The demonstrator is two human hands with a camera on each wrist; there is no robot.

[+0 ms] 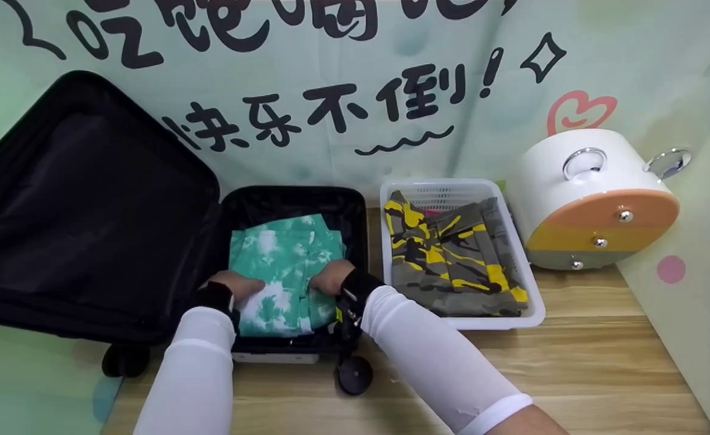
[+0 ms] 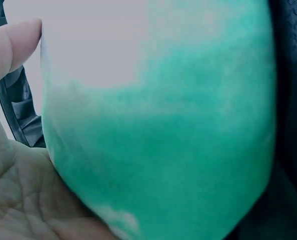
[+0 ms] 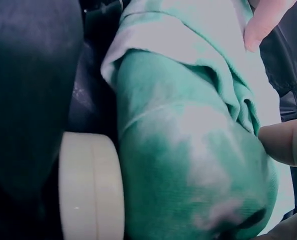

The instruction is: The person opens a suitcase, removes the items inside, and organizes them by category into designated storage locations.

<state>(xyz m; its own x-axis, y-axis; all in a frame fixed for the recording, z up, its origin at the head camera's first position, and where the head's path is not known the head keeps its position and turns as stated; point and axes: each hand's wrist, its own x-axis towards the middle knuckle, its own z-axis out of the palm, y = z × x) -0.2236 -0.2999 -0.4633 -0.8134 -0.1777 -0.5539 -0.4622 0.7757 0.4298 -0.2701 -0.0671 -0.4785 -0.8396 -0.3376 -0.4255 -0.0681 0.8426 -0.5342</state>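
A folded green-and-white tie-dye garment (image 1: pixel 282 260) lies in the bottom half of an open black suitcase (image 1: pixel 294 192). My left hand (image 1: pixel 237 285) grips its left side, thumb on top and the other fingers mostly hidden. At the opposite side my right hand (image 1: pixel 332 277) holds the edge, its thumb over the cloth. The left wrist view has the palm (image 2: pixel 23 195) against the rounded side of the fabric. Close up in the right wrist view, the garment (image 3: pixel 188 150) shows loose folds beside my right thumb (image 3: pixel 286 142).
The suitcase lid (image 1: pixel 89 205) leans open on the left. To the right, a white basket (image 1: pixel 533 305) contains folded camouflage clothing (image 1: pixel 451 260). Behind it stands a white round container with coloured drawers (image 1: pixel 602 205). A white round object (image 3: pixel 91 185) sits beside the garment.
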